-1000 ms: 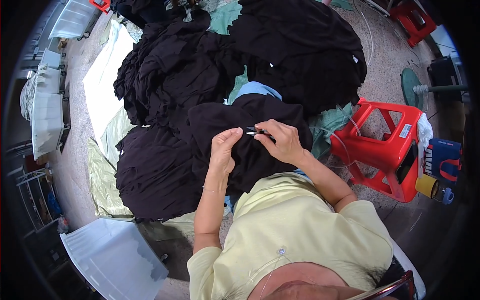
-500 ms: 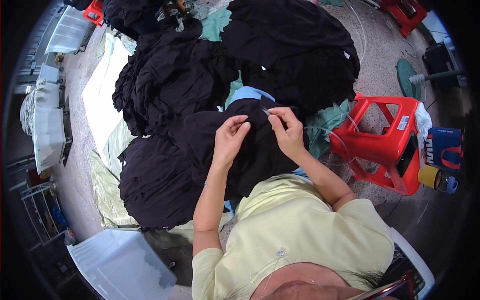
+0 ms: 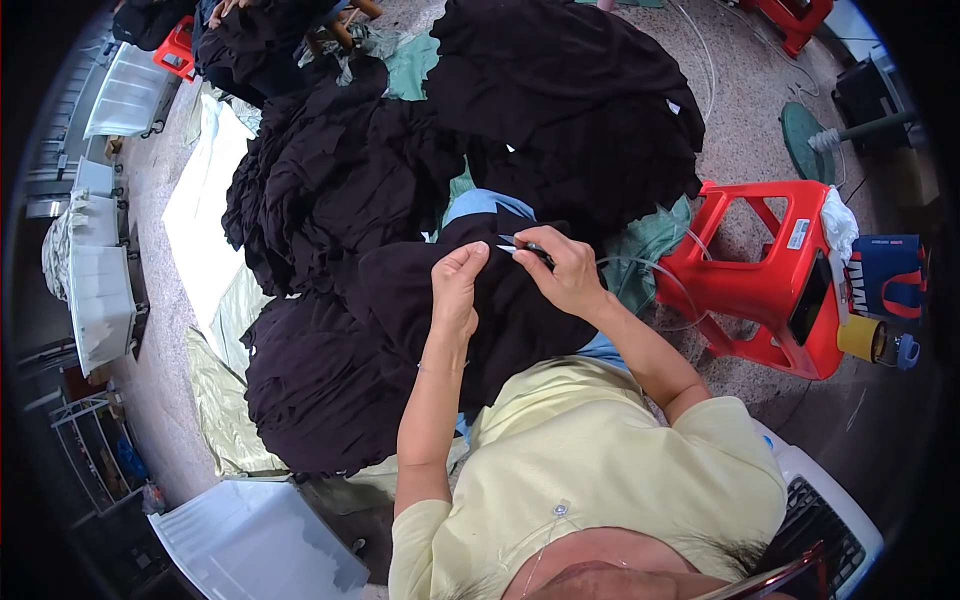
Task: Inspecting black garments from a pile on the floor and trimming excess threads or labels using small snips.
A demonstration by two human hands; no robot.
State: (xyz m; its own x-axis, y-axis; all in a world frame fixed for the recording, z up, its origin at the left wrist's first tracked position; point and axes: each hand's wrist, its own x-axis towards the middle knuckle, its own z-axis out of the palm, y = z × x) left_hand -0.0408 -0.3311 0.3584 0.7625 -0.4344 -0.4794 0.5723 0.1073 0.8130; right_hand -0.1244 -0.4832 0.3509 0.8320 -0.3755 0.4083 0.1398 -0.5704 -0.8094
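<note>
In my right hand [image 3: 568, 272] is a small pair of thread snips [image 3: 508, 244], its blades apart and pointing left. The blade tips lie close beside the fingertips of my left hand [image 3: 455, 292]. That left hand is closed in a pinch, thumb against forefinger; whatever it grips is too small to make out. Beneath both hands, a black cloth piece [image 3: 400, 285] drapes over my lap. Light blue fabric [image 3: 485, 203] shows at its far edge.
Large heaps of dark fabric [image 3: 570, 80] spread ahead and to the left. A red stool [image 3: 735, 285] stands on the right, with a yellow cup [image 3: 858, 338] and a navy bag [image 3: 888, 270] beside it. A translucent bin [image 3: 260, 540] sits at lower left. Another person's hand [image 3: 228, 10] appears at upper left.
My right hand has turned, and the snips now show plainly with their blades toward my left hand. The gap between the hands has narrowed. My left fingers have drawn together more tightly.
</note>
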